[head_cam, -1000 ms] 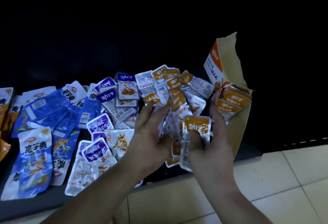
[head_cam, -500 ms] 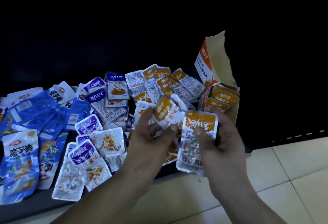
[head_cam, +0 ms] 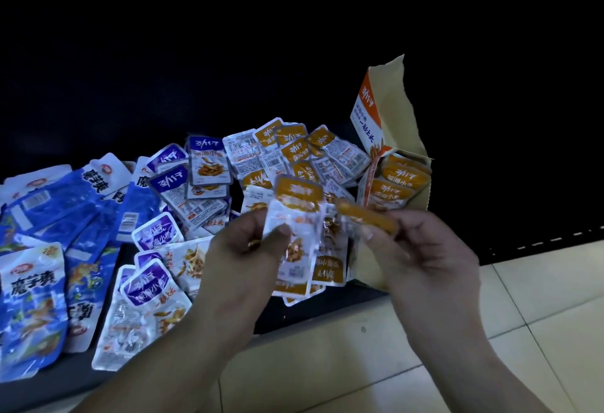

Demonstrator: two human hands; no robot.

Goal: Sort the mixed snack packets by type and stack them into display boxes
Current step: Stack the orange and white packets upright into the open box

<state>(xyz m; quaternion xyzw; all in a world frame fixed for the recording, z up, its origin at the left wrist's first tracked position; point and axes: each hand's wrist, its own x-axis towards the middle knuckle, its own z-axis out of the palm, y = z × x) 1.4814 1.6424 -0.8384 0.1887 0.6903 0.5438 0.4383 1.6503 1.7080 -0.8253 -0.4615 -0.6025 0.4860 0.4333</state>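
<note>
Orange packets (head_cam: 295, 164): heaped mid-way along the dark tabletop (head_cam: 327, 311), just left of the display box; two lifted clear of the heap, probably to be squared up before stacking.
Display box (head_cam: 389, 118): upright at the right end, torn flap raised, boxed packets (head_cam: 402, 177) of the same colour already in a row inside; set close to the heap, likely to keep each transfer short.
Left hand (head_cam: 248, 246): back toward the camera, fingers curled, gripping a blurred orange-topped packet (head_cam: 297, 203) by its lower left part.
Right hand (head_cam: 425, 249): thumb and fingers pinching a second packet (head_cam: 366, 218), seen edge-on, nearer the box.
Purple packets (head_cam: 157, 233), blue packets (head_cam: 36, 298): spread to the left, well apart from the box, not yet boxed.
Step in hand: judged as gathering orange ones for the box.
</note>
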